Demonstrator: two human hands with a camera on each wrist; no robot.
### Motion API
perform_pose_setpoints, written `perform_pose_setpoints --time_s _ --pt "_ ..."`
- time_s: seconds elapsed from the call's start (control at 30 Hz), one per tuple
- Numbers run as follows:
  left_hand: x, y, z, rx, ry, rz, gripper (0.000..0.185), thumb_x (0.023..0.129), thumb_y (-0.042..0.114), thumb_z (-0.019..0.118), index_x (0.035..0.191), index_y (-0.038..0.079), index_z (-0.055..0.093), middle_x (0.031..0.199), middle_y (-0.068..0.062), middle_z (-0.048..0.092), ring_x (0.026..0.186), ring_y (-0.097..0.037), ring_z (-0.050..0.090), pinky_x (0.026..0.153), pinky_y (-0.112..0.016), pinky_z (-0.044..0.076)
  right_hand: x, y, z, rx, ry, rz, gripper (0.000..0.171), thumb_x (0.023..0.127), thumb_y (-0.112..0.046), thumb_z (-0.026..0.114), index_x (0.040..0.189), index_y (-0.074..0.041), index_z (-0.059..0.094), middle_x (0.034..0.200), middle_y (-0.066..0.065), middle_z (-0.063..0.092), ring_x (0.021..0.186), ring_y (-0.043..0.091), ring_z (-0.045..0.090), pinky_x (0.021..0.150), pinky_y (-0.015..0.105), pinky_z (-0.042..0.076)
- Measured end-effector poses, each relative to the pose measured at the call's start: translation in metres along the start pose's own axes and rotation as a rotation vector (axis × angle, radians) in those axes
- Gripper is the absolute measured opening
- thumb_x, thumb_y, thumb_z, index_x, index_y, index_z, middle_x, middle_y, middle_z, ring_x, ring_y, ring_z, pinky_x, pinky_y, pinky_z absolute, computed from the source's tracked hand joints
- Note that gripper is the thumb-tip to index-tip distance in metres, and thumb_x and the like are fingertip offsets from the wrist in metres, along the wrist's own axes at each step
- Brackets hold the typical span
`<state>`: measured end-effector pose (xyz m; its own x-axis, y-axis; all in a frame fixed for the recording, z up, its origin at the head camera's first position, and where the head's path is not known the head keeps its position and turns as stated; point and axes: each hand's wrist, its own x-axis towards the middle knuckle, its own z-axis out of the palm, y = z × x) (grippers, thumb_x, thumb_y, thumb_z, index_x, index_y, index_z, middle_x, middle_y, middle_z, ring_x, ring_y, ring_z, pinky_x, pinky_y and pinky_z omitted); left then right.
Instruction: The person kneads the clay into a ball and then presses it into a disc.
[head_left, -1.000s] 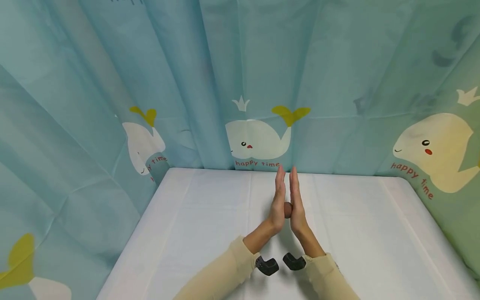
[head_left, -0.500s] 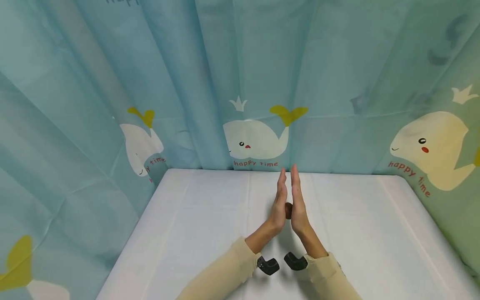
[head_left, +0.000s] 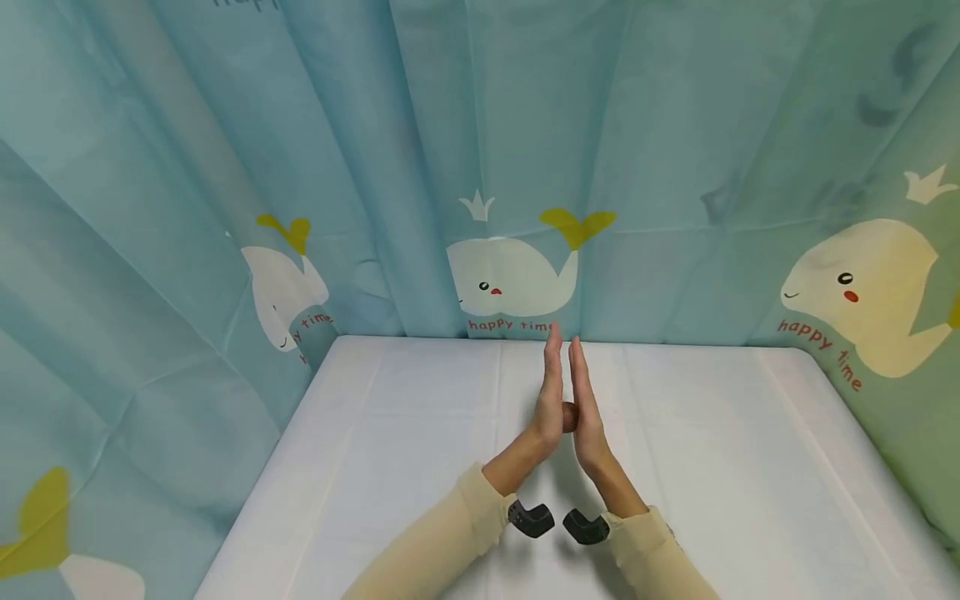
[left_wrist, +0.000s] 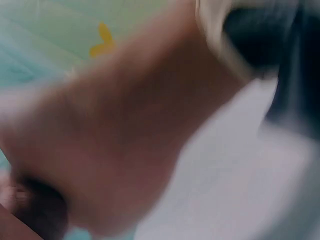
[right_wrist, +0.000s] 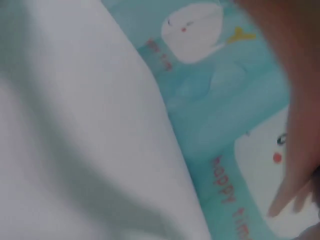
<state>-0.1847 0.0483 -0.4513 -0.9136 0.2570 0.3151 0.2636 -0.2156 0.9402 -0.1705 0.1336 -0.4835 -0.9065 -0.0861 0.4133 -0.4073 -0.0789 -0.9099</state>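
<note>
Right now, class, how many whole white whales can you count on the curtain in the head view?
1: the whale behind the hands. Two more are only partly shown: one folded at left, one cut off at right.

Both arms wear long cream sleeves, the left sleeve (head_left: 442, 546) and the right sleeve (head_left: 648, 554), ending in ribbed cuffs. At each wrist sits a small black angular camera mount, left mount (head_left: 531, 518) and right mount (head_left: 586, 527). Both hands are bare.

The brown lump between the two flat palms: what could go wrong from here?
1. The brown lump is only pressed between the straight-fingered left hand and right hand, with no grip around it, so it might slip out below the palms.
2. It is above the white table cover, so if it falls it may roll away or perhaps mark the cover.
</note>
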Motion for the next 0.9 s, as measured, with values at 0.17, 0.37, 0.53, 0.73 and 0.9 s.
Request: perform_pose_setpoints --time_s 0.17,0.37,0.53,0.73,0.9 --pt "0.008 -0.016 -0.007 0.096 0.056 0.005 0.062 0.111 0.046 0.013 0.167 0.021 0.006 0.173 0.003 0.006 0.157 -0.016 0.005 0.124 -0.054 0.004 -0.003 -0.013 0.01 -0.017 -0.006 -0.036 0.056 0.113 -0.034 0.012 0.167 -0.02 0.006 0.173 0.004 -0.002 0.157 0.022 -0.01 0.121 0.054 -0.006" --pt "-0.008 -0.02 -0.001 0.058 -0.008 -0.002 0.062 0.111 0.048 0.014 0.167 0.024 0.004 0.172 0.001 0.005 0.157 -0.019 0.008 0.124 -0.054 0.01 0.007 -0.02 0.0 -0.047 -0.013 -0.044 0.057 0.113 -0.036 0.013 0.167 -0.019 0.005 0.173 0.002 -0.002 0.157 0.021 -0.01 0.122 0.055 -0.007" --pt "-0.017 -0.01 0.006 0.018 -0.043 0.013 0.061 0.111 0.044 0.012 0.167 0.022 0.002 0.172 0.0 0.006 0.157 -0.018 0.006 0.124 -0.052 0.008 0.016 -0.012 -0.012 0.052 0.0 0.007 0.056 0.113 -0.037 0.011 0.167 -0.025 0.003 0.172 -0.006 -0.006 0.156 0.012 -0.01 0.123 0.042 -0.005" --pt "-0.007 -0.005 0.001 0.029 -0.019 0.032 0.062 0.111 0.042 0.01 0.167 0.016 0.002 0.173 -0.001 0.005 0.157 -0.016 0.005 0.125 -0.049 0.006 0.005 -0.002 -0.004 0.095 -0.032 0.041 0.055 0.113 -0.036 0.009 0.167 -0.023 0.001 0.172 -0.005 -0.008 0.152 0.005 0.007 0.111 0.015 0.019" --pt "0.005 -0.012 -0.006 0.048 0.019 0.033 0.064 0.111 0.046 0.012 0.167 0.016 0.005 0.173 -0.003 0.005 0.157 -0.017 0.005 0.124 -0.052 0.004 -0.003 -0.008 0.007 0.046 -0.01 0.017 0.056 0.113 -0.039 0.012 0.167 -0.025 0.005 0.172 -0.007 -0.002 0.155 0.007 -0.003 0.121 0.029 0.003"
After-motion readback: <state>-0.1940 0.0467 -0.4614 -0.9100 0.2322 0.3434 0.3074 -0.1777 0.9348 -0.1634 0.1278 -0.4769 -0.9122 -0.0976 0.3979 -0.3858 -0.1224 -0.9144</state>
